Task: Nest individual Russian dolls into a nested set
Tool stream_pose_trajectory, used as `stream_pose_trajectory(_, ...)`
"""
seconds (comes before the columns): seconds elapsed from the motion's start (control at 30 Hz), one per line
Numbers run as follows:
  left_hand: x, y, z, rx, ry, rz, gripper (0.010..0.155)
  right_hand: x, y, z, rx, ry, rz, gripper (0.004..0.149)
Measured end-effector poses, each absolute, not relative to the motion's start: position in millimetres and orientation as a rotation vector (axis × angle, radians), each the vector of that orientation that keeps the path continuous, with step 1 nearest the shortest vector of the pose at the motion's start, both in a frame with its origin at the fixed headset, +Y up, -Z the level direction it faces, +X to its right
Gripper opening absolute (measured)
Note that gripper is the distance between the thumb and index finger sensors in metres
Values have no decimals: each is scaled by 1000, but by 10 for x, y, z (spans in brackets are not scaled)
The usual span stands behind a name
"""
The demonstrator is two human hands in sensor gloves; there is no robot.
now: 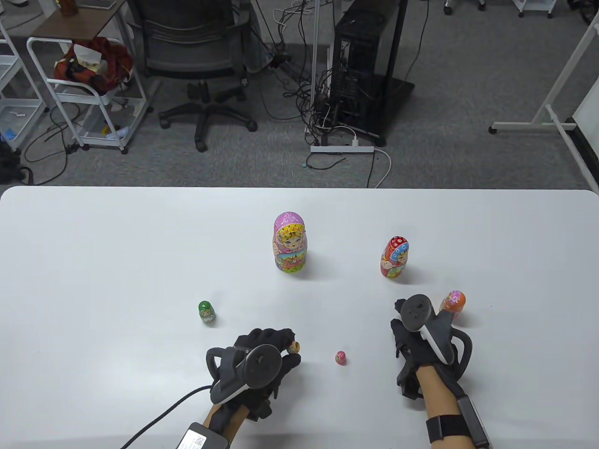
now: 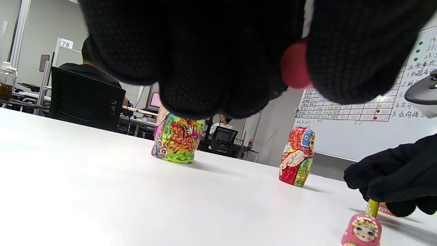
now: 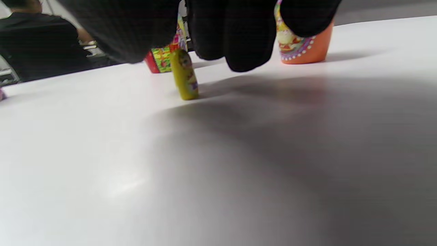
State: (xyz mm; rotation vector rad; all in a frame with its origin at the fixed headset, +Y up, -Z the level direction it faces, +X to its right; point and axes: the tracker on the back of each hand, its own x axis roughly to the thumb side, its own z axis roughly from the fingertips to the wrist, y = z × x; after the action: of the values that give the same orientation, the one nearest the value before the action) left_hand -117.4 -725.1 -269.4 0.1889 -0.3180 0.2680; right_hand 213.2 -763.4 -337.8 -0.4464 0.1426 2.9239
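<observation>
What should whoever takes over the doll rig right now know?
Left hand: pinches a small pink hollow doll piece.
Right hand: fingers at the top of the small yellow doll, which stands upright on the white table; grip unclear.
Standing apart: large pink-and-yellow doll, red doll, orange doll, green doll, tiny pink doll.
Done: nothing visibly nested.
Left: all the nesting.

Yellow doll [image 3: 184, 75] top behind right fingers [image 3: 239, 37]; orange doll [image 1: 453, 301] perhaps half-hidden by tracker.
</observation>
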Motion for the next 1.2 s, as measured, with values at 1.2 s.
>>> stream_pose_trajectory(1.2, -1092, -7152, -2581, 231, -312, 357, 61, 943, -7004, -2762, 406, -163, 2369, 40)
